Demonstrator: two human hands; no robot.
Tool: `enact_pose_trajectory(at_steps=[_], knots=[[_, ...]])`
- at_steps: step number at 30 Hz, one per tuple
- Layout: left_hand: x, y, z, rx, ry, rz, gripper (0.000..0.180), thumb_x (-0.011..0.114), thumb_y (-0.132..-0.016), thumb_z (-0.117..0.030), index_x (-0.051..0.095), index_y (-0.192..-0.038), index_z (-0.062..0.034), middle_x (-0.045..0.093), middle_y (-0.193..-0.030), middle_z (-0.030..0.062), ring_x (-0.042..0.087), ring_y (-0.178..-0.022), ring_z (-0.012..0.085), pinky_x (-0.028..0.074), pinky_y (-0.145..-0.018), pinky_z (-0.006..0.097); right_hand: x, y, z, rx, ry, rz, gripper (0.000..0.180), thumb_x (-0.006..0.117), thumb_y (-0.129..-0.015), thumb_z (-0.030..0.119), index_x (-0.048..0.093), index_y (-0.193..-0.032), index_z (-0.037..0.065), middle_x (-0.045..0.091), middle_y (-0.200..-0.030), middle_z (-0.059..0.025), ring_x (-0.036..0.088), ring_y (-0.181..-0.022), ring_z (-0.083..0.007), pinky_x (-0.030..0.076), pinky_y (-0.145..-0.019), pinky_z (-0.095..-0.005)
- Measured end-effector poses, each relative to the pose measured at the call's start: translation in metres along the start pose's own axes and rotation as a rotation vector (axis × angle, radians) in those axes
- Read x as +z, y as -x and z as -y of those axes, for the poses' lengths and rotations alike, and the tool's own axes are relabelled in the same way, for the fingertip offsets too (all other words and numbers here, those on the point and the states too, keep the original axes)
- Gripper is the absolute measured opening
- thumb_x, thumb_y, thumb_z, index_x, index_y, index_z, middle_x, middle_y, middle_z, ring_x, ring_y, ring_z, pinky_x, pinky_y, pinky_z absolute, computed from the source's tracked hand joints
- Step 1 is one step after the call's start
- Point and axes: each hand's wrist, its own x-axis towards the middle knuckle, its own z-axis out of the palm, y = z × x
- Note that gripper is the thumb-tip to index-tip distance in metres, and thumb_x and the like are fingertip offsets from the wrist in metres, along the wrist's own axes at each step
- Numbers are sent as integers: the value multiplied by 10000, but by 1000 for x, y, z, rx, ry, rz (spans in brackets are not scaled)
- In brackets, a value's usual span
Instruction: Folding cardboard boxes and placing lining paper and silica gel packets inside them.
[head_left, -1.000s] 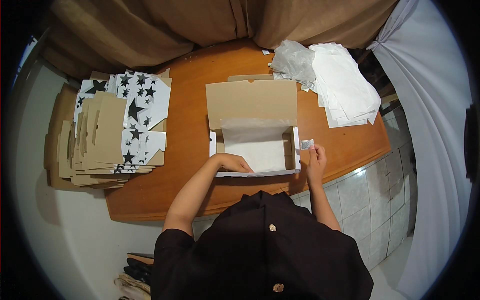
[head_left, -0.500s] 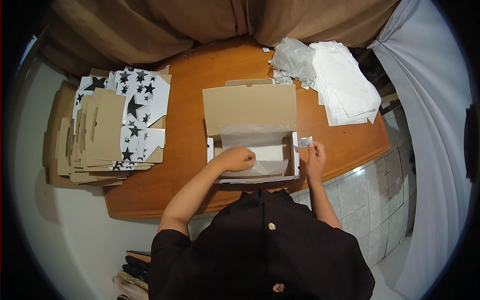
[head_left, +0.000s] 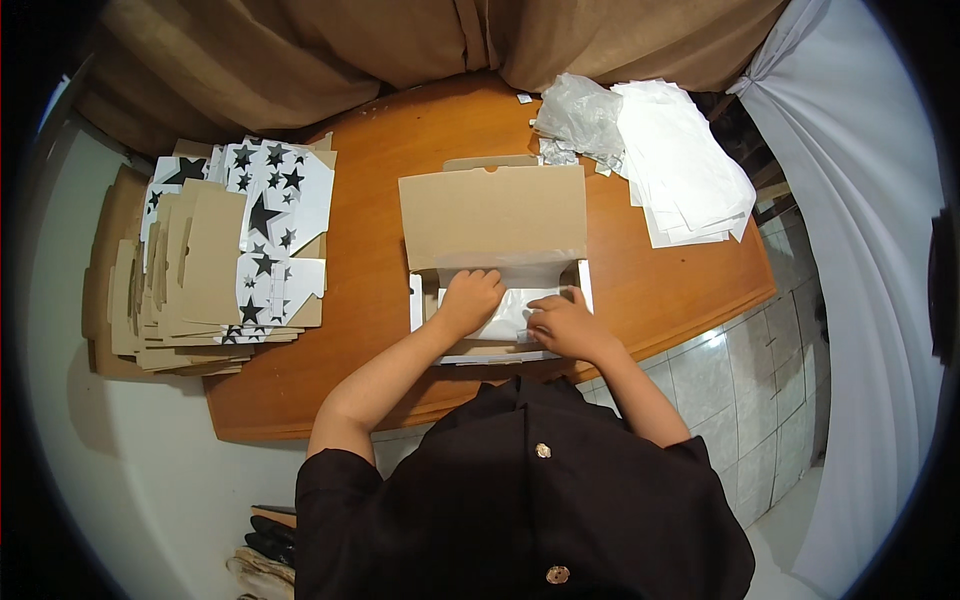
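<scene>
An open cardboard box (head_left: 492,215) with a raised brown lid and white outer sides stands before me. White tissue paper (head_left: 503,318) is folded over inside it, hiding whatever lies beneath. My left hand (head_left: 472,302) rests on the paper at the left, its fingers curled against the paper's far part. On the paper's right side is my right hand (head_left: 565,325), its fingers bent and apart, near the box's right wall. A tiny pale spot shows by its fingertips; what it is I cannot make out.
Flattened brown cardboard and star-printed white box pieces (head_left: 262,215) are stacked at the left. A pile of white sheets (head_left: 685,165) lies far right, beside a crumpled clear plastic bag (head_left: 580,115) and small silvery scraps (head_left: 557,152). A brown curtain (head_left: 400,45) hangs behind the table.
My right hand has moved left from outside the box onto the paper; the small silver square it held is no longer plainly visible. My left hand has shifted slightly away and the paper now lies folded over.
</scene>
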Motion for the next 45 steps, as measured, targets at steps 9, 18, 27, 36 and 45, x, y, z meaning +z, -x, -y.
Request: enact_pose_trajectory(at_steps=[9,18,27,36,45], knots=[[-72,-9,6,-3,1,-245,439,680,-717,-201,554,-1129,-116,539,-1063,75,508,-986,239,376,-832,386,37,-26,-13,-36,261,117,179,526,-812,142,648,-923,71,598,-1053,-42,514,-1117,-231,216,-1006,-644],[-63,8,25,-170,248,31,360,647,-707,-96,592,-1062,-116,598,-860,30,566,-802,210,367,-683,352,37,-26,-15,127,209,358,208,509,-835,199,642,-915,61,596,-1118,-105,482,-1166,-241,167,-999,-657],[-65,27,21,48,259,132,201,648,-697,-112,642,-893,-155,582,-776,2,566,-767,196,394,-682,328,-12,-2,26,51,345,337,181,550,-816,182,649,-896,54,649,-880,-140,586,-961,-299,358,-937,-477],[-49,33,6,74,317,481,280,631,-799,-343,665,-995,-145,607,-878,66,574,-858,230,399,-800,369,-58,-11,25,43,-97,-225,117,587,-824,161,634,-807,56,634,-897,-101,549,-920,-302,425,-814,-394],[-98,40,22,-180,462,328,263,589,-832,-283,665,-1003,-98,627,-968,74,576,-932,230,407,-832,365,4,-29,-2,168,-222,-342,301,630,-781,191,600,-1058,77,527,-1141,-140,441,-1081,-344,356,-935,-425]])
